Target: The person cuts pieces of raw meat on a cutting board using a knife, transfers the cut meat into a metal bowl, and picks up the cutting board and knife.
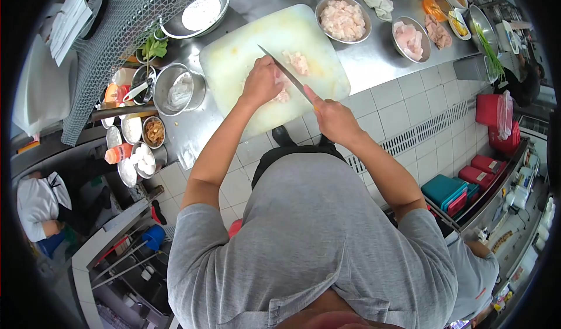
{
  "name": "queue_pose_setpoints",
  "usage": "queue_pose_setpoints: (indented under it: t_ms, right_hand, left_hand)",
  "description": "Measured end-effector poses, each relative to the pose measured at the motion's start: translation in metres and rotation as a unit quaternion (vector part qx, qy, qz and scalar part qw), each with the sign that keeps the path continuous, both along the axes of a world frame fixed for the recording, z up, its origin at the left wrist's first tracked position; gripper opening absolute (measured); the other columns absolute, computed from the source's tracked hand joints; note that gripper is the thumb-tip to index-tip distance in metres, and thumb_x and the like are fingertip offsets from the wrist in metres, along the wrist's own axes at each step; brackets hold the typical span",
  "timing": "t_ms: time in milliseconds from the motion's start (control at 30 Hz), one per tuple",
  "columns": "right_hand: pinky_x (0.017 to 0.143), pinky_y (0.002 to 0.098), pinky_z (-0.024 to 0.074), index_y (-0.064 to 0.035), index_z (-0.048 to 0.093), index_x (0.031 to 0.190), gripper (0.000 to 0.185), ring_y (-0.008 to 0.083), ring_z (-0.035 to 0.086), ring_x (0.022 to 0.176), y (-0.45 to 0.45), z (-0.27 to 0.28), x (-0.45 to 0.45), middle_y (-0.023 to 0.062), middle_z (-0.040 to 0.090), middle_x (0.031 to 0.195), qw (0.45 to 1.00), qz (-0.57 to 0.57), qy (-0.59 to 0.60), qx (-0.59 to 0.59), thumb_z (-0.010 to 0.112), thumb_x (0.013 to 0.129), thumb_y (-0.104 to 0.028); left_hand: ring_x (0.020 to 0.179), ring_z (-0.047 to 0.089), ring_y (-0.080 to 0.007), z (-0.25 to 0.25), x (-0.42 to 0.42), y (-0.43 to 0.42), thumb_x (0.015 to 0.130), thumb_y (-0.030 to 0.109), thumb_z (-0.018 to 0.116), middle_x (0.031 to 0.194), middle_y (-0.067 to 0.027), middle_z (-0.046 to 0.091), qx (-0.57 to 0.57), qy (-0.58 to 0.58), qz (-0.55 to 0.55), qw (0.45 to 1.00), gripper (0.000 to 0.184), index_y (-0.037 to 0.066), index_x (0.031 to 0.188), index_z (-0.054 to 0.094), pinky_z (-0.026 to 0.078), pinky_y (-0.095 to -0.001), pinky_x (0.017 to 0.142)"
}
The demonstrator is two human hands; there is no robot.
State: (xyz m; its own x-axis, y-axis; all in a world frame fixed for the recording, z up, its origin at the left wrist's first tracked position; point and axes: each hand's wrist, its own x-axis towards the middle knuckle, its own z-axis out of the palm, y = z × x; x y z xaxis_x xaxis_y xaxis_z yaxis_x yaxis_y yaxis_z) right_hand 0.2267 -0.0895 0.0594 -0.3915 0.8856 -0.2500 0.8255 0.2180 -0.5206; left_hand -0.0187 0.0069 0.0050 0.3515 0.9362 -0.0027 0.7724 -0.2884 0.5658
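Observation:
My right hand [334, 118] is wrapped round the handle of a long kitchen knife [290, 78], whose blade points up and left across the white cutting board [234, 66]. My left hand [262, 82] presses curled fingers on a piece of pale raw meat [281, 93], close beside the blade. Part of that meat is hidden under the fingers and the knife. A small heap of cut meat [298, 63] lies on the board to the right of the blade. Beyond the board's upper right corner stands a metal bowl full of chopped pale meat [343, 20].
Right of the board sits a bowl with larger meat pieces [409, 40]. A metal pot [180, 89] and a colander with white powder [201, 13] stand to the left. Several small containers, one holding eggs [143, 158], line the left edge. Other people [44, 203] are nearby.

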Motion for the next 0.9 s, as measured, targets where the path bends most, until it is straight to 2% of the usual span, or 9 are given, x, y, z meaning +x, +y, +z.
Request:
queue_pose_setpoints:
  t_ms: [167,267,367,467,567,667,767,900]
  right_hand:
    - [0.074,0.0531,0.0554,-0.0160,0.035,0.164,0.072,0.0421,0.068,0.079,0.001,-0.002,-0.002,0.0219,0.068,0.085,1.000,0.015,-0.016,-0.003,0.058,0.097,-0.005]
    - [0.075,0.0535,0.0553,-0.0144,0.036,0.164,0.072,0.0429,0.068,0.081,0.022,-0.035,-0.024,0.0231,0.068,0.086,0.998,0.001,0.045,0.035,0.058,0.096,-0.005]
    - [0.076,0.0535,0.0551,-0.0145,0.035,0.164,0.073,0.0435,0.068,0.083,0.033,-0.042,-0.035,0.0247,0.068,0.087,0.997,-0.005,0.054,0.047,0.058,0.096,-0.005]
    - [0.076,0.0533,0.0551,-0.0137,0.035,0.164,0.072,0.0436,0.068,0.082,0.012,-0.014,-0.018,0.0257,0.068,0.088,1.000,0.013,-0.003,-0.004,0.056,0.096,-0.005]
    - [0.078,0.0530,0.0563,-0.0134,0.032,0.166,0.083,0.0421,0.069,0.085,-0.004,-0.009,-0.009,0.0253,0.067,0.091,0.999,0.004,-0.003,-0.045,0.056,0.087,0.000]
    - [0.078,0.0533,0.0567,-0.0137,0.032,0.166,0.084,0.0429,0.070,0.083,0.014,-0.037,-0.032,0.0262,0.068,0.092,1.000,-0.009,0.014,0.001,0.056,0.087,0.000]
    - [0.076,0.0540,0.0547,-0.0142,0.034,0.164,0.072,0.0450,0.068,0.082,0.035,-0.055,-0.051,0.0271,0.067,0.088,0.998,-0.024,0.047,0.029,0.054,0.096,-0.004]
    - [0.079,0.0538,0.0546,-0.0168,0.034,0.165,0.074,0.0445,0.068,0.084,0.023,-0.044,-0.016,0.0255,0.068,0.090,0.998,-0.002,0.062,0.012,0.056,0.096,-0.004]
  left_hand:
    - [0.114,0.061,-0.0362,-0.010,0.001,0.001,0.071,0.011,0.085,0.109,-0.0144,0.064,0.001,0.006,-0.002,1.000,0.025,0.002,0.082,0.065,0.054,-0.0431,0.095]
    - [0.114,0.061,-0.0360,-0.006,0.004,0.000,0.071,0.010,0.084,0.108,-0.0145,0.063,-0.008,0.008,-0.003,1.000,0.023,0.002,0.081,0.064,0.054,-0.0436,0.095]
    - [0.115,0.060,-0.0356,-0.003,0.002,0.003,0.072,0.007,0.082,0.111,-0.0147,0.062,-0.024,0.013,-0.005,1.000,0.020,0.001,0.083,0.067,0.055,-0.0439,0.097]
    - [0.112,0.061,-0.0363,-0.006,0.002,0.005,0.071,0.007,0.082,0.107,-0.0148,0.062,-0.008,0.000,-0.001,1.000,0.021,0.001,0.082,0.065,0.055,-0.0443,0.094]
    - [0.107,0.062,-0.0372,-0.012,0.000,0.002,0.070,0.008,0.082,0.100,-0.0148,0.063,0.023,-0.010,0.000,1.000,0.023,0.002,0.079,0.062,0.055,-0.0451,0.088]
    - [0.108,0.062,-0.0373,-0.011,0.003,0.004,0.070,0.008,0.082,0.101,-0.0154,0.064,0.019,-0.002,0.000,1.000,0.023,0.002,0.079,0.062,0.055,-0.0451,0.089]
    - [0.109,0.062,-0.0372,-0.014,0.002,0.005,0.070,0.009,0.083,0.103,-0.0157,0.064,0.017,0.009,-0.005,1.000,0.023,0.002,0.079,0.063,0.055,-0.0449,0.090]
    - [0.112,0.062,-0.0360,-0.013,0.003,0.004,0.072,0.013,0.085,0.109,-0.0153,0.064,0.015,0.021,0.002,1.000,0.024,0.002,0.080,0.066,0.055,-0.0438,0.093]
